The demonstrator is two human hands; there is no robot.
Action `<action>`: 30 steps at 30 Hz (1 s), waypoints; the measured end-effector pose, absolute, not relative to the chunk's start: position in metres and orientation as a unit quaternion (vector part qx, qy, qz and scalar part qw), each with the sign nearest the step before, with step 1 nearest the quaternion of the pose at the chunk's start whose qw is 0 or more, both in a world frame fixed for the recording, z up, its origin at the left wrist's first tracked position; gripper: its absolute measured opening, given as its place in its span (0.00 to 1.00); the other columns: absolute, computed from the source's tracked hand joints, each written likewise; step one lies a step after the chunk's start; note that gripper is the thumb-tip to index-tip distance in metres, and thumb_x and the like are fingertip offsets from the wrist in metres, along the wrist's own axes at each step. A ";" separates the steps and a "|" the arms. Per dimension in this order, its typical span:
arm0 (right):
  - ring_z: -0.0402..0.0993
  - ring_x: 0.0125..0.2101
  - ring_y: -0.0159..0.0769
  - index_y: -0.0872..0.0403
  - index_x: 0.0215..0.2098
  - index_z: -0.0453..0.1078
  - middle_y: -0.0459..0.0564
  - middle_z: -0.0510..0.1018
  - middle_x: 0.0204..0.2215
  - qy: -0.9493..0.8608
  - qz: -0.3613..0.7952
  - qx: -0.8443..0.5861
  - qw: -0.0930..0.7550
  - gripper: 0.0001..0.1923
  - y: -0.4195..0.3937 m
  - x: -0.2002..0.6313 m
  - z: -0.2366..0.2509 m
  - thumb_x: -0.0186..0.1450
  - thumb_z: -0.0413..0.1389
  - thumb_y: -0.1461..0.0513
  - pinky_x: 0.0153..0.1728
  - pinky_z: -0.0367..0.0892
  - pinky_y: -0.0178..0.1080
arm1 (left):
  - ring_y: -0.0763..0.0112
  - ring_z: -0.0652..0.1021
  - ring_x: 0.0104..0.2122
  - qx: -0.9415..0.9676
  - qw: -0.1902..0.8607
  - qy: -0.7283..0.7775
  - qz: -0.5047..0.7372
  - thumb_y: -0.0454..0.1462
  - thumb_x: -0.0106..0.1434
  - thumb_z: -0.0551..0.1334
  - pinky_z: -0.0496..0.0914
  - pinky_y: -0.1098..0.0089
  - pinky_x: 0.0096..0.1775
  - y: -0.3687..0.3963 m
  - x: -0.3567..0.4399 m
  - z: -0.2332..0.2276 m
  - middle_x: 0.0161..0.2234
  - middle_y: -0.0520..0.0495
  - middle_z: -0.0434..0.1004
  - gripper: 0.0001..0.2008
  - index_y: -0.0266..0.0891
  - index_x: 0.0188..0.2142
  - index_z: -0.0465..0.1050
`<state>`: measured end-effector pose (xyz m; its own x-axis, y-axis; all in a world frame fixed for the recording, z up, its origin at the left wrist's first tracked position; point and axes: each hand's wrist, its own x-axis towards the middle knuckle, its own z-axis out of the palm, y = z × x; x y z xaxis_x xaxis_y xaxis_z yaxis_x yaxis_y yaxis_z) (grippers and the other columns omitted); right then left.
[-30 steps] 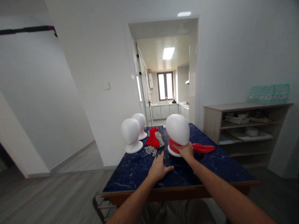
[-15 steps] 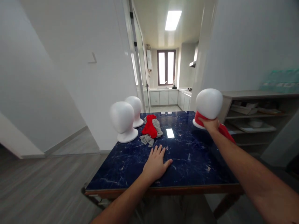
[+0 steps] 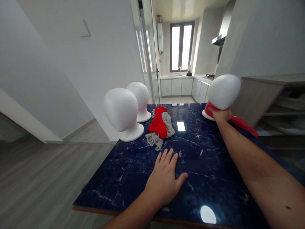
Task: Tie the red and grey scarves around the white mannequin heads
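Head camera view, looking forward and down over a dark blue marble-patterned tabletop (image 3: 133, 165) with a kitchen doorway beyond it.

At the far right of the table stands a smooth white foam mannequin head (image 3: 224, 90). A bright red scarf (image 3: 240, 122) is wrapped round its neck, and one loose end trails off toward the right edge of the table. The right hand (image 3: 221, 115) reaches out at full arm's length and grips the neck of this head through the red cloth. Its fingers are curled closed around the neck; the fingertips themselves are hidden behind it.

The left hand (image 3: 164, 181) lies palm down on the bare tabletop, near the front edge. Its fingers (image 3: 166, 157) are straight and close together, the thumb spread out to the right. It holds nothing and touches only the table.

At the far left stand two more plain white foam mannequin heads, one nearer (image 3: 122, 113) and one just behind it (image 3: 139, 100). Both have bare necks. Just beside them, near the middle of the table, lies a crumpled pile: a second red cloth (image 3: 158, 122) on top of a thin grey gauzy scarf (image 3: 157, 138).

Judging by this, one head of three is dressed, and two heads and two cloths remain untouched.
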<state>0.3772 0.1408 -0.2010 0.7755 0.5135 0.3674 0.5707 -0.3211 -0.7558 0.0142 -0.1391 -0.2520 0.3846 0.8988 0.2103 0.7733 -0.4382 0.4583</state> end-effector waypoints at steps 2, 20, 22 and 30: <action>0.64 0.61 0.56 0.70 0.65 0.62 0.77 0.70 0.62 -0.323 -0.030 -0.817 0.476 0.56 0.152 0.377 -0.206 0.54 0.73 0.41 0.62 0.55 0.47 | 0.44 0.50 0.76 0.818 0.148 0.513 0.212 0.59 0.70 0.60 0.43 0.43 0.75 -0.140 0.014 -0.250 0.77 0.47 0.53 0.40 0.47 0.75 0.59; 0.38 0.74 0.67 0.79 0.75 0.39 0.86 0.48 0.72 -0.466 -0.192 -0.799 0.329 0.60 0.102 0.362 -0.244 0.68 0.60 0.43 0.72 0.35 0.56 | 0.42 0.52 0.76 0.813 0.162 0.503 0.245 0.61 0.69 0.59 0.43 0.43 0.75 -0.137 0.015 -0.252 0.75 0.41 0.56 0.40 0.44 0.72 0.64; 0.41 0.74 0.68 0.79 0.75 0.42 0.85 0.51 0.72 -0.466 -0.166 -0.812 0.308 0.58 0.084 0.357 -0.246 0.68 0.58 0.42 0.72 0.37 0.57 | 0.44 0.53 0.76 0.813 0.157 0.503 0.248 0.60 0.69 0.59 0.44 0.44 0.74 -0.136 0.015 -0.251 0.75 0.40 0.58 0.39 0.43 0.71 0.65; 0.60 0.67 0.71 0.76 0.69 0.59 0.85 0.64 0.66 -0.486 -0.061 -0.835 0.252 0.45 0.015 0.338 -0.231 0.73 0.47 0.43 0.65 0.55 0.61 | 0.47 0.63 0.72 0.780 0.186 0.514 0.304 0.51 0.69 0.63 0.52 0.47 0.73 -0.124 0.013 -0.255 0.70 0.39 0.67 0.30 0.41 0.65 0.73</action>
